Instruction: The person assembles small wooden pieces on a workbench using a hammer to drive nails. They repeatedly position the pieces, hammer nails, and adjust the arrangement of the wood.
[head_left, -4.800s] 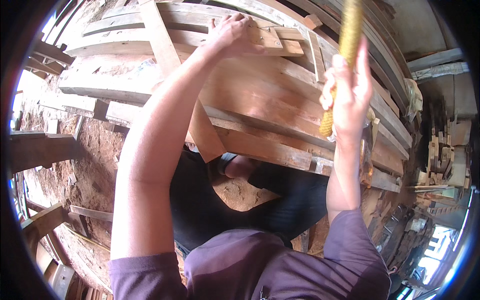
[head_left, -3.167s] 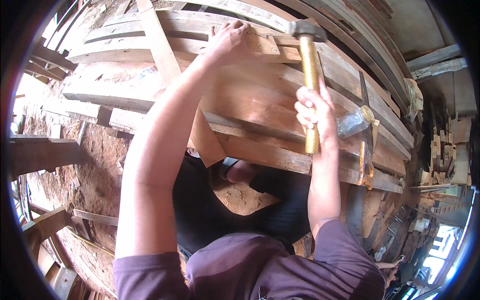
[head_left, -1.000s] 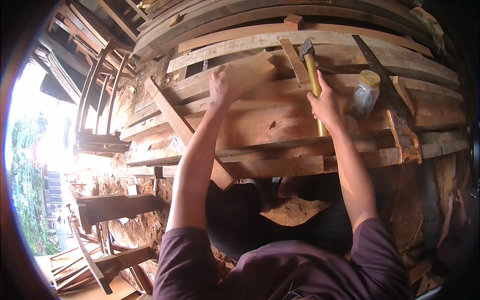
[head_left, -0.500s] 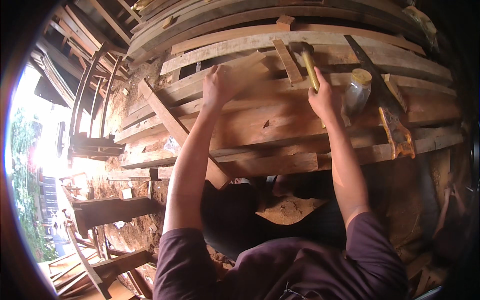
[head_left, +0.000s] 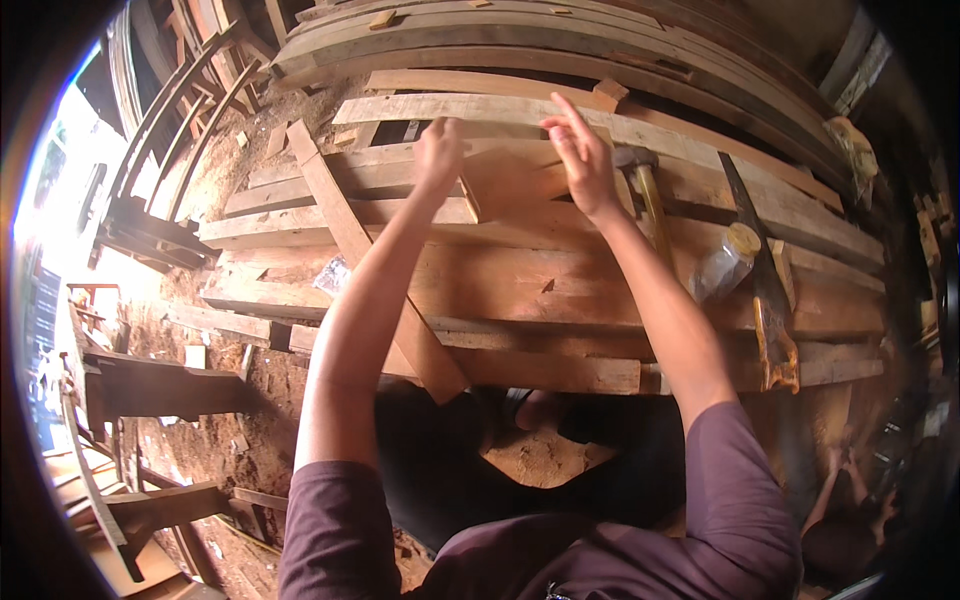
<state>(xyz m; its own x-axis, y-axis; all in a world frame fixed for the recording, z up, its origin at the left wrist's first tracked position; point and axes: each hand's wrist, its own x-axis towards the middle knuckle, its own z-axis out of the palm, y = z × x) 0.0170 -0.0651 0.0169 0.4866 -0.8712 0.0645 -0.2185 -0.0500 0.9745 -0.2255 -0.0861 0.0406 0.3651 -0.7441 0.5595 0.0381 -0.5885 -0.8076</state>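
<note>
My left hand (head_left: 438, 157) is closed around the left end of a short wooden board (head_left: 515, 165), smeared by motion, above the bench planks. At the board's right end, my right hand (head_left: 584, 165) has its fingers stretched out and apart; whether it touches the board I cannot tell. Just right of that hand lies a hammer (head_left: 653, 205) with a yellowish handle, its dark head pointing away from me. A clear jar with a yellow lid (head_left: 728, 260) leans farther right. Beside it rests a handsaw (head_left: 772, 335) with an orange handle.
Long planks (head_left: 540, 290) form the bench in front of me. A loose board (head_left: 370, 265) lies slanting across its left side, near a crumpled clear plastic bag (head_left: 332, 276). Wooden frames (head_left: 170, 150) stand at the left. Another person's arms (head_left: 840, 470) show at lower right.
My right hand has let go of the hammer, now lying on the planks, and moved left toward the board. The left hand still holds the board. The whole view has shifted.
</note>
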